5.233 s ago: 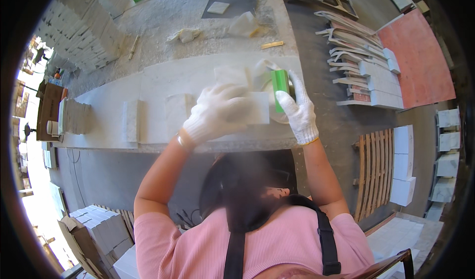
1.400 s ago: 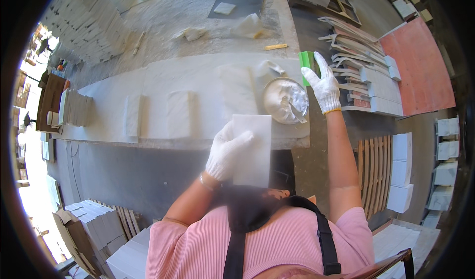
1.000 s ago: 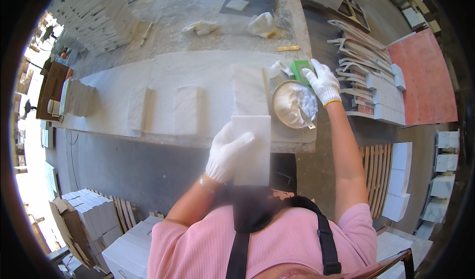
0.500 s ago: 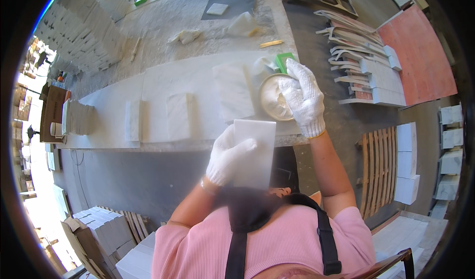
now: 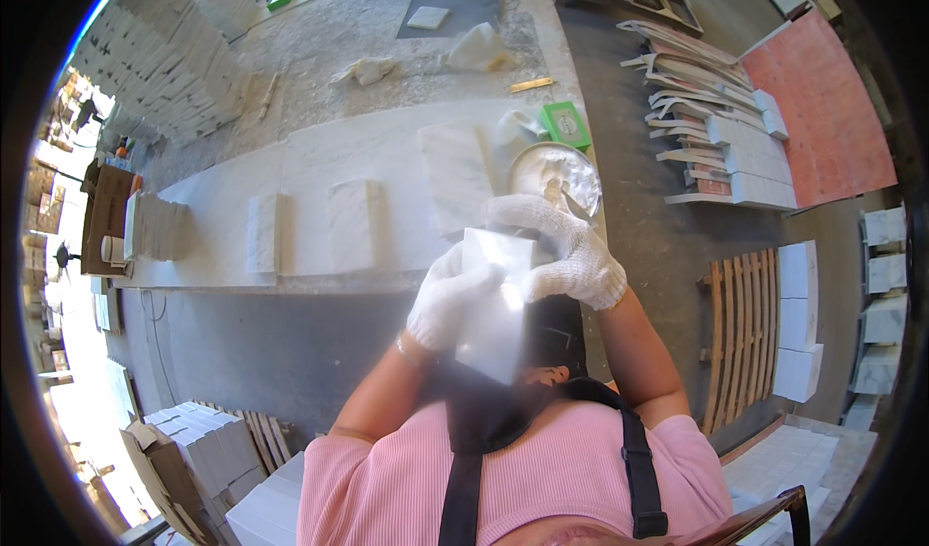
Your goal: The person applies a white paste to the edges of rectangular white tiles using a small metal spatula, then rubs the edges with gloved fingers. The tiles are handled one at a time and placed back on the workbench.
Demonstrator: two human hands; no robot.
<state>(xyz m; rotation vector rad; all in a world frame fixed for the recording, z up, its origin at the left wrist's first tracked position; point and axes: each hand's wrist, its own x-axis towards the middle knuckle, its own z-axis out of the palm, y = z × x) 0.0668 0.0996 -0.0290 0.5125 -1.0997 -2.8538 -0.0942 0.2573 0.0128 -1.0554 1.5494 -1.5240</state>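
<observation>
A white rectangular stone tile [image 5: 494, 323] with a glossy face is held up in front of my chest, off the table's near edge. My left hand [image 5: 447, 299], in a white knit glove, is closed on its left side, thumb across the face. My gloved right hand [image 5: 571, 251] is bent round the tile's upper right corner, fingers along the top edge and thumb by the side. Anything inside its palm is hidden. Just beyond the right hand stands a round tin of white paste [image 5: 556, 173], with a green box [image 5: 565, 126] behind it.
Marble pieces [image 5: 354, 225] lie along the white worktable [image 5: 213, 178], with a tall stack of tiles [image 5: 164, 57] at its far left. Crumpled cloth [image 5: 366, 70] and a yellow strip [image 5: 530, 84] lie farther back. A wooden pallet [image 5: 737, 338] stands on the floor at right.
My right hand has moved from the tin, down and left, onto the tile. The tile has tilted and now catches the light. The green box and paste show more fully.
</observation>
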